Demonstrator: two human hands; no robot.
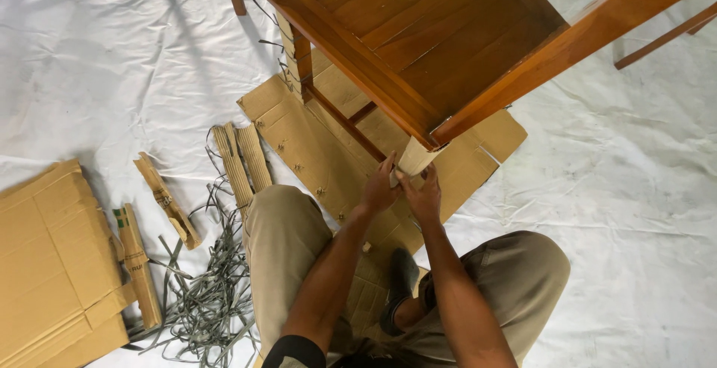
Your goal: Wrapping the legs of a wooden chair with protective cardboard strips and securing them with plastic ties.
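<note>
Grip closed: our left hand (379,189) and right hand (423,196) pinch the cardboard corner wrap (415,157) on the wooden chair (433,39) corner, which we judge light, bendable, tearable, best held by its edges.

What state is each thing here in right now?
Wooden chair: upright, one corner wrapped in cardboard.
Cardboard piece: gripped by both hands.
Left hand: pinching it.
Right hand: pinching it.
Flat cardboard sheet: unfolded under chair.
Grey straps: loose, tangled.
</note>
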